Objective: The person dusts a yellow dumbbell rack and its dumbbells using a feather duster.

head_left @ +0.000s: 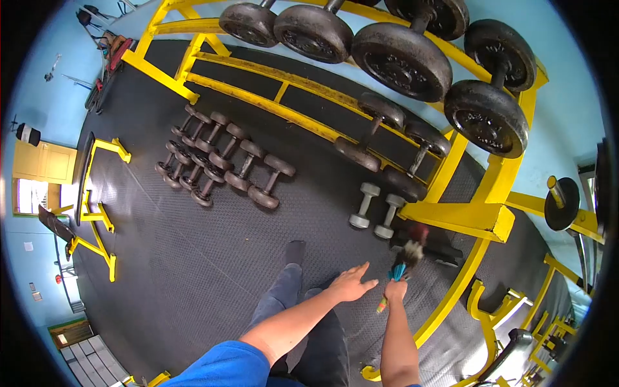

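My right hand (396, 290) is closed around the handle of a feather duster (412, 249). Its fluffy head is pale and dark, slightly blurred, with a reddish tip, and a blue wrap shows just above my fist. The duster's head is beside the foot of the yellow rack and over a dark, flat object (445, 251) on the floor, whose kind I cannot make out. My left hand (351, 284) hovers to the left with fingers stretched out, holding nothing. Two grey dumbbells (365, 205) stand on the floor just beyond the duster.
A yellow dumbbell rack (461, 222) rises ahead and to the right, with large black dumbbells (403, 61) on its upper tier and two more on the lower. Several brown dumbbells (245, 168) lie on the black mat (193, 271). A yellow bench (97, 213) stands far left.
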Demonstrator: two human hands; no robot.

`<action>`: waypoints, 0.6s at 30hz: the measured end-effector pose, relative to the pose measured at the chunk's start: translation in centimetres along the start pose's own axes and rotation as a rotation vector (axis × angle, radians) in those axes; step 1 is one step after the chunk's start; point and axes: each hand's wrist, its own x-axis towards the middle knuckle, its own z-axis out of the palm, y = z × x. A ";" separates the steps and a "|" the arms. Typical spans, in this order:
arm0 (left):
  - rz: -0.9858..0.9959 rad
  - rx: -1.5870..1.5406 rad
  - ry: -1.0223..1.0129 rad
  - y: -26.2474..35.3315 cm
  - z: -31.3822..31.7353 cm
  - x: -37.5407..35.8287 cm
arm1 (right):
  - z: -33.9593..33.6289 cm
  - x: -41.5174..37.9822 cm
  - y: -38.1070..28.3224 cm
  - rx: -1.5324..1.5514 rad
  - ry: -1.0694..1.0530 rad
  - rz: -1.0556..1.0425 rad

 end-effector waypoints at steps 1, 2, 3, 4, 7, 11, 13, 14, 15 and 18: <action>-0.032 -0.003 -0.012 -0.1 0.3 -0.6 | -1.2 -1.7 -0.5 0.022 -0.059 0.001; -0.020 -0.007 -0.012 -0.3 0.7 -1.1 | -2.3 -3.1 -1.3 0.044 -0.114 0.003; -0.029 -0.024 -0.031 -0.2 1.2 -1.6 | -2.4 -3.5 -0.2 0.043 -0.098 -0.001; -0.037 -0.040 -0.048 0.1 1.8 -1.7 | -2.3 -3.9 1.6 0.033 -0.136 -0.106; -0.013 -0.048 -0.085 1.8 2.1 -2.8 | -5.1 -8.1 -0.9 0.019 -0.055 -0.290; 0.050 0.034 -0.106 3.0 1.8 -3.2 | -6.7 -6.6 -1.2 0.084 0.090 -0.284; 0.053 0.049 -0.103 3.2 1.4 -3.1 | -6.0 -4.5 0.1 -0.030 0.157 -0.317; 0.045 0.058 -0.108 3.2 1.3 -3.1 | -5.5 -3.1 0.2 -0.028 0.158 -0.327; 0.044 0.057 -0.100 3.1 1.1 -3.1 | -5.1 -1.9 0.4 -0.097 0.129 -0.338; 0.039 0.085 -0.116 2.4 0.2 -3.3 | -4.2 0.5 -0.8 -0.148 0.103 -0.328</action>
